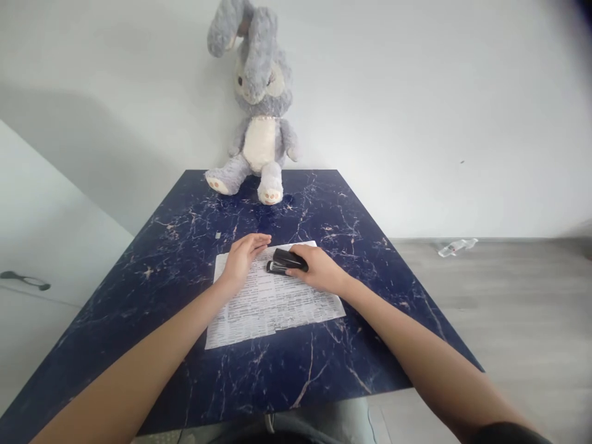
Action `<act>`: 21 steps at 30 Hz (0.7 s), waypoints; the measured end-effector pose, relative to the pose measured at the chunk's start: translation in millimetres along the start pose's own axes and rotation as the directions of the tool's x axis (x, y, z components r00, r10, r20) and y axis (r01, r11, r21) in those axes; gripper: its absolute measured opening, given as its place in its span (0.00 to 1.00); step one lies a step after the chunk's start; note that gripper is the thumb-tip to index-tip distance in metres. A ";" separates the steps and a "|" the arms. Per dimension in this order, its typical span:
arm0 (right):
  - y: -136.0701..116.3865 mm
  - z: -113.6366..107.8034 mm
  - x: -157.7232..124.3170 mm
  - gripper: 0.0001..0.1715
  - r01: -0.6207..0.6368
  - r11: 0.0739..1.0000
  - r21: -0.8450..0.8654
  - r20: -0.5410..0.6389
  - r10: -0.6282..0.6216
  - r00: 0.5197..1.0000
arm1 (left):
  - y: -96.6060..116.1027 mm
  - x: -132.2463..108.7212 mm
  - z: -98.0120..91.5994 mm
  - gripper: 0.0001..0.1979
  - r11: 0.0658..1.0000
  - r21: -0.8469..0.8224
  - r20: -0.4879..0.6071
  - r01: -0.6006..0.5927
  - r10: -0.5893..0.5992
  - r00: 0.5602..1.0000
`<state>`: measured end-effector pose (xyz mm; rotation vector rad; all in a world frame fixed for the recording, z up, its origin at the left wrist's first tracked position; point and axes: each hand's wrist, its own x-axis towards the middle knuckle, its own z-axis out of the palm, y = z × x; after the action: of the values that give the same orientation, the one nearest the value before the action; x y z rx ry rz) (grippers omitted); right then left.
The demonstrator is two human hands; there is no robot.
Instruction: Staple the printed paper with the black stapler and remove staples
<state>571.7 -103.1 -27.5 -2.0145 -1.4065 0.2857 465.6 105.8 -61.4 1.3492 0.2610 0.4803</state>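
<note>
My right hand (317,267) is closed around a black stapler (290,260), whose front end points left and whose jaws are parted. The stapler is over printed paper sheets (277,308) lying on the table, two of them apparently side by side with an uneven lower edge. At the upper left of the paper rests my left hand (243,256), fingers stretched out towards the right, nothing held in it. A small gap separates its fingertips from the stapler. The right fingers partly cover the stapler's rear.
The dark blue marble-patterned table (176,259) stands against a white wall. A grey plush rabbit (261,142) sits at its far edge. A small pale scrap (217,235) lies left of the paper. On the floor at right is a clear plastic item (457,247).
</note>
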 end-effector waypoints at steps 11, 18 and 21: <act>34.3 -49.1 -3.8 0.27 -0.117 0.851 0.513 0.479 -0.170 0.861 | -0.3 -2.1 2.2 0.21 0.999 -0.011 -0.012 0.034 -0.034 0.999; 38.0 -40.3 0.3 0.31 -0.301 0.770 0.562 0.526 -0.052 0.849 | -0.8 -1.5 2.0 0.20 0.999 -0.033 0.008 0.042 -0.041 0.999; 42.7 -39.2 0.5 0.31 -0.344 0.748 0.568 0.533 -0.016 0.846 | -0.2 -1.6 1.9 0.20 0.998 -0.042 -0.001 0.042 -0.042 0.999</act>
<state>624.6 -126.7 -24.1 -1.5087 -1.1609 1.2955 465.1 103.4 -61.4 1.3004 0.2790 0.4500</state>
